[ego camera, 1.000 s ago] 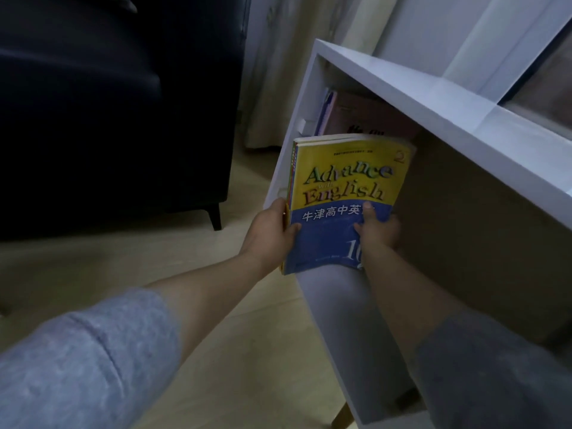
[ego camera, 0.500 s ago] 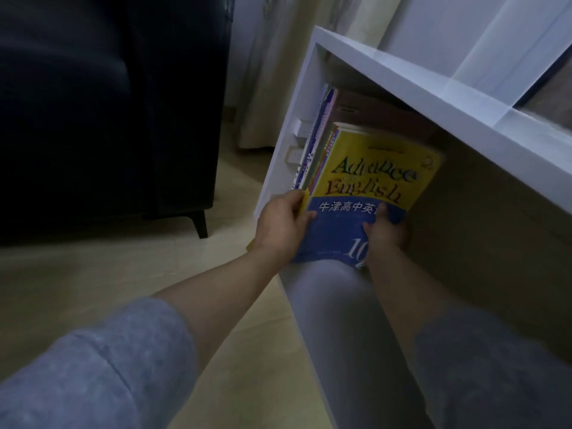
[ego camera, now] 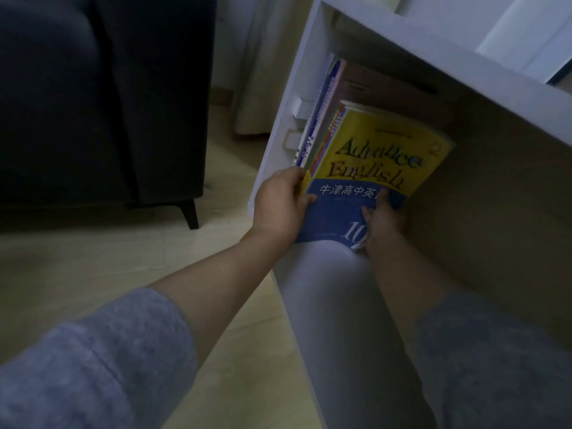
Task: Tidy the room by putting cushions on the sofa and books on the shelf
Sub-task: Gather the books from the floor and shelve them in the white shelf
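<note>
A yellow and blue book (ego camera: 376,168) titled "Advance English" stands tilted inside the lower compartment of the white shelf (ego camera: 439,54). My left hand (ego camera: 280,205) grips its left edge and spine. My right hand (ego camera: 385,219) holds its bottom right corner, thumb on the cover. The book leans against other books (ego camera: 325,109) that stand at the left wall of the compartment. The dark sofa (ego camera: 102,100) fills the left side; no cushion is in view.
The shelf compartment has a brown back panel (ego camera: 501,193) with room to the right of the books. A sofa leg (ego camera: 190,213) stands on the light wood floor (ego camera: 93,261). A curtain (ego camera: 266,57) hangs behind the shelf.
Both hands have pushed the book deeper into the shelf compartment, up against the standing books. The view has moved closer.
</note>
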Tool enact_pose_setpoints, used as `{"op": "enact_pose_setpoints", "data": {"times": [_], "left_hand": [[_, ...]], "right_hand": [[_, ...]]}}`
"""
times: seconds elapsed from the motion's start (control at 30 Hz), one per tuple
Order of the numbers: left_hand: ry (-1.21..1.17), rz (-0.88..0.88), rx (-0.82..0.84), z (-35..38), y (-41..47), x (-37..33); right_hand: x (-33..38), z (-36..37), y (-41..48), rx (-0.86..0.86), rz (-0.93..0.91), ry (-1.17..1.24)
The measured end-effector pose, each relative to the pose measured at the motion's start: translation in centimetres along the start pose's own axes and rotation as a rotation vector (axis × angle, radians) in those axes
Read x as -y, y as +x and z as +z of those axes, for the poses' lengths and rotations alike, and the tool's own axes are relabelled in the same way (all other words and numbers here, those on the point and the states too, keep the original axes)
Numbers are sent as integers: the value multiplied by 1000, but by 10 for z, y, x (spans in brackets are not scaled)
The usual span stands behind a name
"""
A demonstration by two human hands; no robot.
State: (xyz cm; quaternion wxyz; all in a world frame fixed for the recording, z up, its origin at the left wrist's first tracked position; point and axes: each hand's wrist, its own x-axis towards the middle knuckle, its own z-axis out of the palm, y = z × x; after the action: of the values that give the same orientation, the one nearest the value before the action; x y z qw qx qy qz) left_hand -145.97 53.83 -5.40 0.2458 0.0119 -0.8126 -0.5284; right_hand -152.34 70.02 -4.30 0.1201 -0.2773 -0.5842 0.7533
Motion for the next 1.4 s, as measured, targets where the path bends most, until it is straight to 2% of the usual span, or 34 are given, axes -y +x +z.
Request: {"op": "enact_pose_setpoints", "data": {"times": [0.17, 0.27, 0.5, 0.83, 1.13, 1.4], "left_hand": [[-39, -37, -30, -3, 1, 7], [-32, -50, -25, -4, 0, 11], [4, -148, 5, 0, -6, 19], [79, -163, 47, -1, -13, 18], [129, -171, 67, -12, -21, 23], [177, -152, 104, -27, -28, 14]], "right_hand": [[-7, 1, 9, 18, -117, -205], [-26, -6, 52, 3, -158, -247], [-32, -4, -10, 93, -16, -170], [-58, 4, -43, 259, 33, -133], [-51, -9, -54, 214, 8, -209], [-58, -15, -82, 51, -96, -246]]}}
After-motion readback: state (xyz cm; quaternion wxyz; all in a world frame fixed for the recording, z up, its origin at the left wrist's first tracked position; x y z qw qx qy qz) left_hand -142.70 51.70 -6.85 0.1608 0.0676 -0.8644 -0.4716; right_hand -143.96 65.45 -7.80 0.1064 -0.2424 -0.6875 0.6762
